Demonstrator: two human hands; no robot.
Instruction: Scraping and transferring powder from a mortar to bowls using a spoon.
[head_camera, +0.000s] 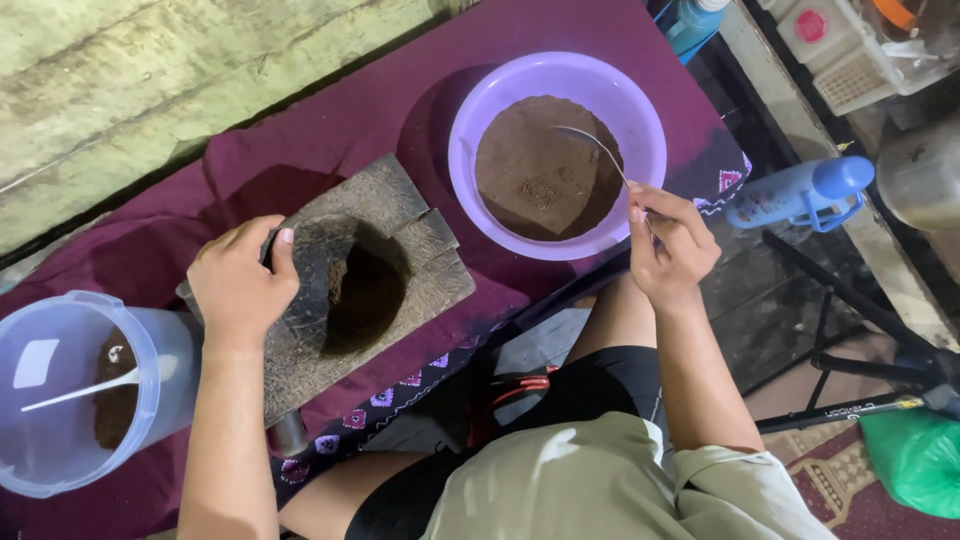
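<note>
Gripping the wooden mortar block (370, 285) by its upper rim, our left hand (240, 285) is clenched on the dark edge beside the hollow. Our right hand (668, 245) pinches the thin handle of a metal spoon (600, 150), its bowl poised over brown powder in the purple bowl (556, 155). We judge the block heavy and rough, steady on the maroon cloth (400, 100); the spoon is light, best pinched near the handle's end.
</note>
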